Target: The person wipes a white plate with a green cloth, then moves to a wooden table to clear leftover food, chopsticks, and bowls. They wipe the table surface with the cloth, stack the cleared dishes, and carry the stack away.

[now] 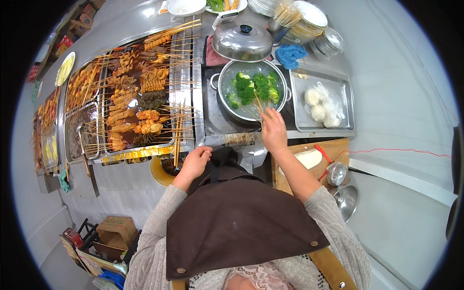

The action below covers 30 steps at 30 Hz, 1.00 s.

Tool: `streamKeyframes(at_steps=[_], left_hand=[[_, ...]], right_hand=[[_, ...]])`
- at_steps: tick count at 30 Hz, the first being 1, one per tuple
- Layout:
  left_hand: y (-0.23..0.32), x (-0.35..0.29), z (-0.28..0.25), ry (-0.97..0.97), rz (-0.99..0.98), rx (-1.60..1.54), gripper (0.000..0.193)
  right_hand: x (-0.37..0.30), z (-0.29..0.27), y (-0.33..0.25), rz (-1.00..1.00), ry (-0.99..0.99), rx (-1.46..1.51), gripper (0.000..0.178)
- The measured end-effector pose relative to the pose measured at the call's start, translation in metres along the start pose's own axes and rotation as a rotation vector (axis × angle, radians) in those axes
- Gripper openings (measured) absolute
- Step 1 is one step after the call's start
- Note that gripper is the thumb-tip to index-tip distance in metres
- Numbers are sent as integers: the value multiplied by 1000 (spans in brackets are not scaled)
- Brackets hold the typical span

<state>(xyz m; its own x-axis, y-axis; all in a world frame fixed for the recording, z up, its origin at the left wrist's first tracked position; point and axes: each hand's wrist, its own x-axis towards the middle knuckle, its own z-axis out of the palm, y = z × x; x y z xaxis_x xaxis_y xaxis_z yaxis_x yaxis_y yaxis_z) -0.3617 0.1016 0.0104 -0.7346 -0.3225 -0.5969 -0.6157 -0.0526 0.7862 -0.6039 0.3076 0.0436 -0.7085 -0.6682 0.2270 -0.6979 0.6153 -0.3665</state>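
Observation:
My right hand is over the near rim of a steel pot, its fingers closed on thin wooden skewers. The skewers lead into the clear liquid, where several green broccoli florets sit. Whether each floret is on a skewer I cannot tell. Near the front edge of the counter, my left hand is curled loosely, with nothing visible in it. It is beside the long sticks that stand at the right end of a tray of skewered food in brown broth.
A domed steel lid rests behind the pot, near a blue cloth. To the right, a metal tray holds white balls in a plastic bag. A ladle leans in a left compartment; a yellow bucket is below the counter.

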Motion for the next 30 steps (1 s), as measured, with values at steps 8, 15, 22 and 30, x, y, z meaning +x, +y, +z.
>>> streamKeyframes(at_steps=[8, 15, 22, 30], left_hand=[[-3, -7, -3, 8, -22, -74, 29], [-7, 2, -5, -21, 15, -25, 30], [-10, 3, -8, -39, 15, -60, 30], [-9, -3, -15, -41, 0, -81, 29]], right_hand=[[-3, -4, -10, 438, -171, -14, 43], [2, 13, -27, 327, -312, 100, 39], [24, 24, -18, 324, -445, 27, 32], [23, -13, -36, 461, -393, -112, 44]])
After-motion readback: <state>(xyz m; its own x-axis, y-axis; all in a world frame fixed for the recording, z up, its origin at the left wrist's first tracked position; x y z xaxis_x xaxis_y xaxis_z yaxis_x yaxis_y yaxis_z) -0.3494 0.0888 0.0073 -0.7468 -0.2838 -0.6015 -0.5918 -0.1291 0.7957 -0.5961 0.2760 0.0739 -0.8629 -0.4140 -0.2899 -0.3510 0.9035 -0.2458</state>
